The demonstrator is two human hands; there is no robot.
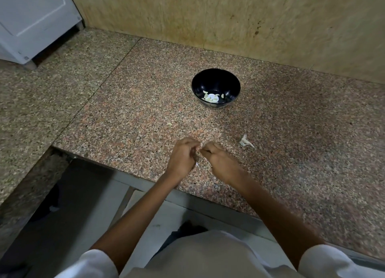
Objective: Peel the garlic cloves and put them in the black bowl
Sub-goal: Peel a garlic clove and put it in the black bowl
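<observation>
The left hand (pixel 183 156) and right hand (pixel 219 160) meet fingertip to fingertip, fingers curled, over the speckled granite desk (pixel 125 111); I cannot tell whether they pinch anything. Peeled pale garlic cloves (pixel 211 98) lie in the round black bowl (pixel 215 79), well beyond the hands.

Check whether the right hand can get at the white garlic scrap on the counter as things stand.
Probably yes: the white garlic scrap lies on open counter just beside the right hand, nothing between. That hand is curled against the left hand, though, possibly busy with something hidden.
</observation>
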